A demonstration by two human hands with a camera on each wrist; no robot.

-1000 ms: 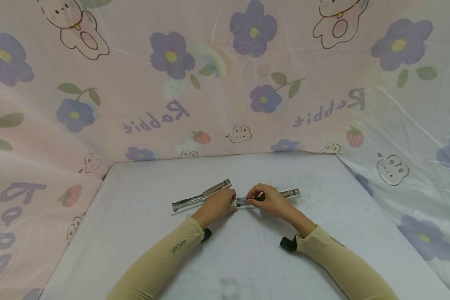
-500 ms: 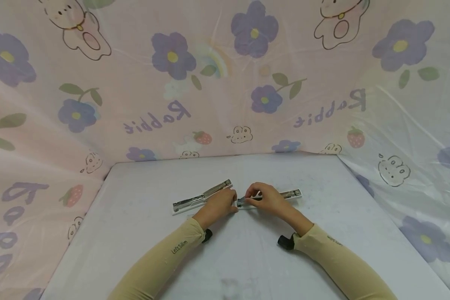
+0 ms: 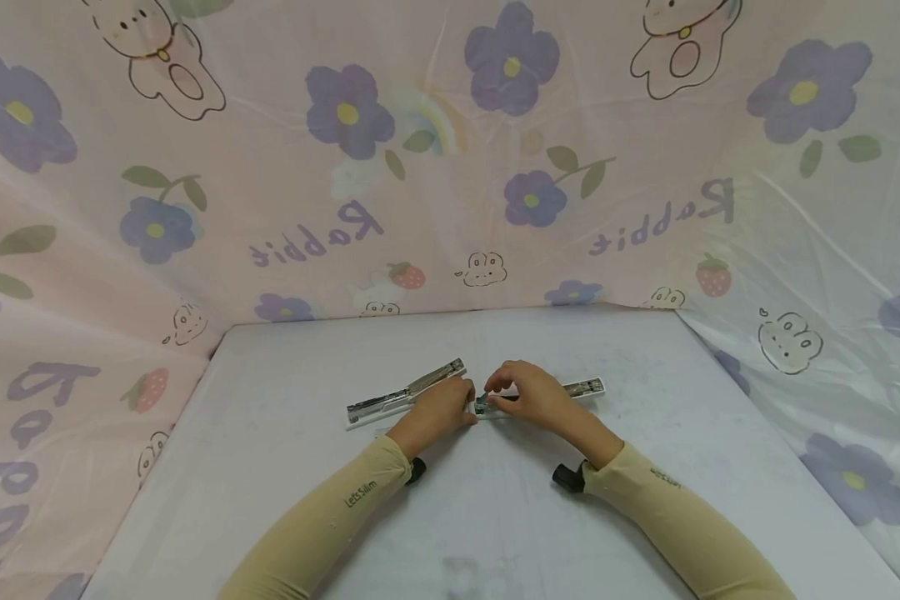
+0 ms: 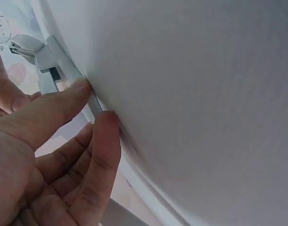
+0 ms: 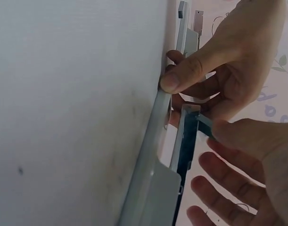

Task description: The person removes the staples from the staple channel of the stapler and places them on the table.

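Note:
Near the middle of the table, a white-and-metal stapler [image 3: 587, 387] lies opened out in a long line. My left hand [image 3: 441, 406] pinches its near left end between thumb and fingers, seen close up in the left wrist view. Over the same end, my right hand [image 3: 534, 392] pinches a small grey strip, apparently staples [image 5: 206, 125], between thumb and forefinger. One end of the strip meets the end of the stapler's dark metal channel [image 5: 186, 141] in the right wrist view, tilted against it. The other right fingers are spread loosely. Fingers partly cover the strip.
A second opened stapler [image 3: 378, 407] lies at a slant on the left, just behind my left hand. White table [image 3: 495, 517] surface extends around both, and a flower-patterned curtain [image 3: 435, 183] hangs along its back and sides.
My right hand has shifted slightly left, toward my left hand, and the grey strip now tilts up more steeply at the stapler's end. My left hand stays in its grip.

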